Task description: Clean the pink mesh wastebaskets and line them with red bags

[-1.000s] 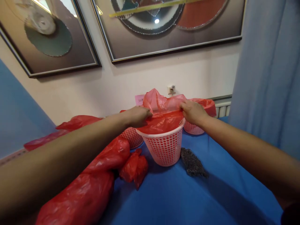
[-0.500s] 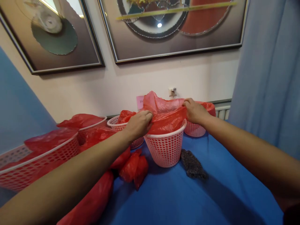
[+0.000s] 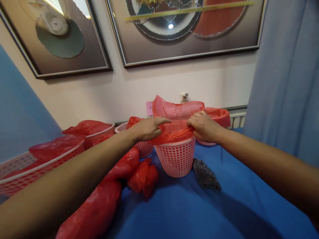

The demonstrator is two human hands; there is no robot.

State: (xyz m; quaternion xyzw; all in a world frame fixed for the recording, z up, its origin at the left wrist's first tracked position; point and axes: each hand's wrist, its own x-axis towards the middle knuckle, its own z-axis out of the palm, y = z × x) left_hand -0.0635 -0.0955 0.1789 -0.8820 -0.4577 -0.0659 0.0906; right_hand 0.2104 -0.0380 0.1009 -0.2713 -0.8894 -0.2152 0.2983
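Observation:
A pink perforated plastic basket [image 3: 174,159] stands upright in front of me, with a thin red plastic bag [image 3: 178,111] in its mouth. The bag's far side rises above the rim, while its near edge hangs a little over the front. At the left side, my left hand [image 3: 151,127] is over the bag, index finger stretched out and thumb apart; its other fingers are partly hidden. My right hand [image 3: 203,126] pinches the bag's near edge at the right of the rim. A dark, speckled crumpled bundle [image 3: 205,174] lies right of the basket's foot.
Filled red bags [image 3: 99,205] and a knotted red bag [image 3: 143,176] lie at left on the blue-covered table [image 3: 179,209]. More pink baskets [image 3: 50,162] with red bags stand left and behind. A blue curtain [image 3: 284,73] hangs at right; a wall socket [image 3: 183,97] is behind.
My right hand has come inward and slightly down, drawing the bag's near edge toward the basket rim. The left hand's index finger has straightened across the bag.

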